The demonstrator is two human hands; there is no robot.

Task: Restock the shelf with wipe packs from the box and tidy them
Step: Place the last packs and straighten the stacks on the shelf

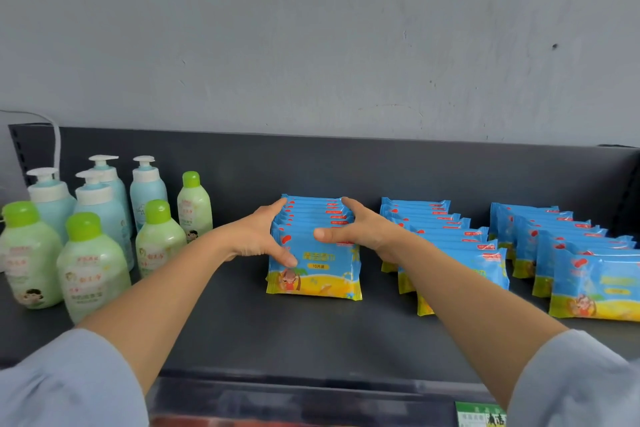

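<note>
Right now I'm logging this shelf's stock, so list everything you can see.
left wipe row: one row, blue-yellow packs, shelf centre, pressed between both hands
middle wipe row: one row, blue-yellow, just right of it
right wipe row: one row, blue-yellow, far right
pump bottles: four, pale blue, white pumps, back left
green-capped bottles: four, pale green, front left
shelf: one, dark grey
wall: grey, behind
cable: one, white, top left
price label: one, green, shelf edge
left hand: fingers along the row's left side
right hand: fingers along its right side
</note>
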